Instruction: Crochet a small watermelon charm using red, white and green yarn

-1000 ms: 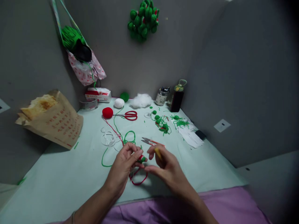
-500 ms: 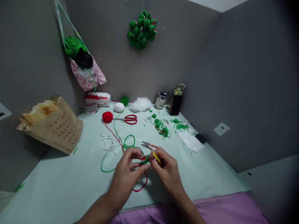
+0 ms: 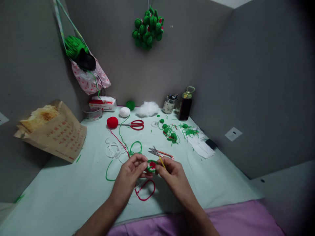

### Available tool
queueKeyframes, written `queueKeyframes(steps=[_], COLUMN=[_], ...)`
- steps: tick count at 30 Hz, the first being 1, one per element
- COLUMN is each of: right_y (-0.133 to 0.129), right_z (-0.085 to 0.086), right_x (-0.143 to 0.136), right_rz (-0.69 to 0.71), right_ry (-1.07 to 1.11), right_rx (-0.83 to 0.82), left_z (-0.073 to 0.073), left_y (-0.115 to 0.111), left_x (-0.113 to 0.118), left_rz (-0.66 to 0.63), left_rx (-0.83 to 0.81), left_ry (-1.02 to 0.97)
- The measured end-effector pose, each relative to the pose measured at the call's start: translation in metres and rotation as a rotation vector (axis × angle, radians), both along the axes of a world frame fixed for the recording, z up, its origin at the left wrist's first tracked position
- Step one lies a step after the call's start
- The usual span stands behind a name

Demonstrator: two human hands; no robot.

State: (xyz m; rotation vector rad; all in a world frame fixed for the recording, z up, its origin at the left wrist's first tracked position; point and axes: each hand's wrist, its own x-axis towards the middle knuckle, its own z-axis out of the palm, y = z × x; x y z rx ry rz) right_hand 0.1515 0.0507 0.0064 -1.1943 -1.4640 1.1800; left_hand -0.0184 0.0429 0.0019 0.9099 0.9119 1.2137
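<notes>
Between my hands is a small round crochet piece (image 3: 152, 166), red in the middle with a white and green rim, its flat face turned up toward me. My left hand (image 3: 131, 175) pinches its left edge between thumb and fingers. In my right hand (image 3: 172, 172) a yellow-handled crochet hook (image 3: 161, 161) is gripped, its tip pointing up and away, while the fingertips touch the piece's right edge. Loose red yarn (image 3: 154, 193) and some white strands hang and curl below the piece. Thread snips (image 3: 163, 154) lie just beyond my right hand.
Red-handled scissors (image 3: 136, 125), a red yarn ball (image 3: 112, 122), a white ball (image 3: 124, 112) and white stuffing (image 3: 148, 109) lie farther back. Green crochet pieces (image 3: 169, 131) sit to the right. A paper bag (image 3: 61, 134) stands at left, a phone (image 3: 185, 109) at the back right.
The crochet piece has turned from edge-on to face-up, and my left fingers have closed on its edge. The hook in my right hand now points more upward. The view has shifted slightly.
</notes>
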Motion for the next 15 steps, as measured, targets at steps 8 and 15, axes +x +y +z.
queueKeyframes(steps=[8,15], right_y=[-0.004,-0.009], right_z=[0.004,0.006], right_x=[-0.002,-0.007], right_rz=[-0.088,-0.082], right_ry=[-0.04,-0.025], right_rx=[0.052,0.03], left_z=[-0.002,-0.015], left_y=[-0.012,-0.012], left_x=[-0.003,-0.003], left_rz=[0.167,0.33], left_rx=[0.661,1.105], left_ry=[0.55,0.872])
